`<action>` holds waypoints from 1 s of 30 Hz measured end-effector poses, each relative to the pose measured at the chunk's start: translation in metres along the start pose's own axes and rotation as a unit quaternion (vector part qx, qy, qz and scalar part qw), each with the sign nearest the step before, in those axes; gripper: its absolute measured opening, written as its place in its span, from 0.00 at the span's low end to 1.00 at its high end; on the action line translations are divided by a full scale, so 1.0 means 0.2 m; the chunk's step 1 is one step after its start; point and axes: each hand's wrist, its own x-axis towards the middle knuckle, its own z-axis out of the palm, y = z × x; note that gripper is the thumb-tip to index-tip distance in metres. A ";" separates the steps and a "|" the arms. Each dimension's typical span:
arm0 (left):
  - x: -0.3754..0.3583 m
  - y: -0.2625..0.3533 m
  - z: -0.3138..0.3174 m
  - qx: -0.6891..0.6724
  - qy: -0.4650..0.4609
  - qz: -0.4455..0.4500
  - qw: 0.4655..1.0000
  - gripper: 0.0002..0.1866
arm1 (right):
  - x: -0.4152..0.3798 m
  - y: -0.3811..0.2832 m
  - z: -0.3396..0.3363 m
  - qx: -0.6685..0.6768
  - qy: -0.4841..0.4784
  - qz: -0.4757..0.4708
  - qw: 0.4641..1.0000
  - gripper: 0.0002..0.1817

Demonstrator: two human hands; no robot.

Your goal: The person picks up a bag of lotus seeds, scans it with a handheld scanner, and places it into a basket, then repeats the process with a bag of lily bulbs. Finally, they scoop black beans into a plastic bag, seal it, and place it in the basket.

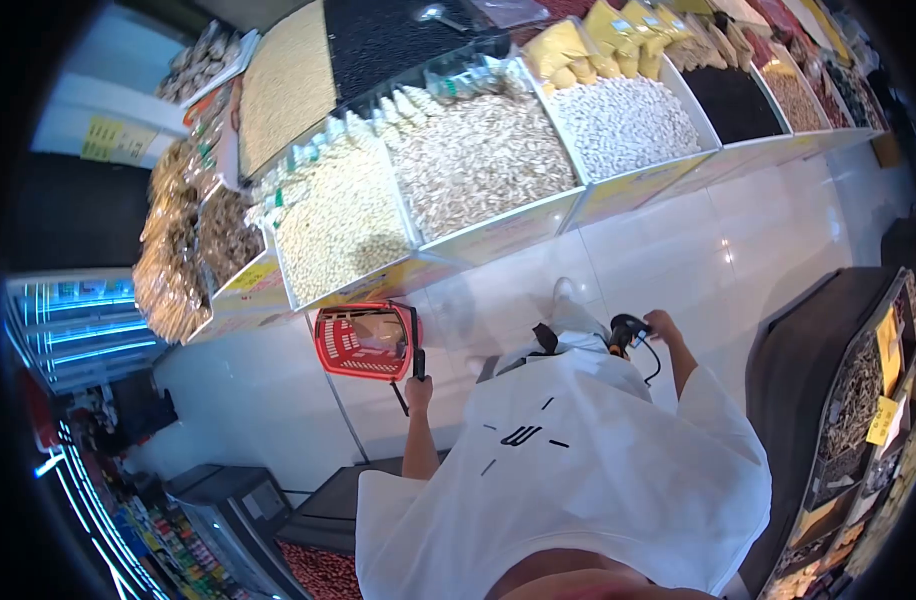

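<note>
My left hand [418, 391] is closed around the black handle [419, 362] of a red shopping basket [366, 342]. The basket hangs beside the front of the bins, and something pale brown lies inside it. On the other side, my right hand [662, 326] is at waist height, its fingers curled next to a black device [628, 331] with a cable looping below. Whether the fingers grip the device or its cable is hard to make out. A white T-shirt covers my body between the two arms.
Ahead stand open bins of pale beans [343, 225], flaky seeds [483, 160] and white beans [628, 125]. Bagged dried goods [168, 270] hang over the left corner. A dark shelf unit [813, 340] is close on the right. Pale tiled floor [678, 220] runs between.
</note>
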 end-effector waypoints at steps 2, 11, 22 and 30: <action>-0.01 0.06 0.07 -0.014 -0.006 -0.015 1.000 0.18 | 0.04 -0.02 -0.17 0.072 0.034 0.131 0.988 0.10; 0.02 0.76 0.01 -0.338 -0.106 -0.142 0.924 0.16 | 0.35 -0.32 -0.37 0.183 0.099 0.004 0.978 0.16; 0.33 0.96 0.16 -0.354 0.109 -0.159 0.915 0.15 | 0.14 -0.32 -0.42 0.222 0.055 0.095 0.969 0.18; 0.23 1.13 0.14 -0.186 0.082 -0.138 0.969 0.25 | 0.23 -0.15 -0.63 -0.063 0.065 0.045 0.995 0.17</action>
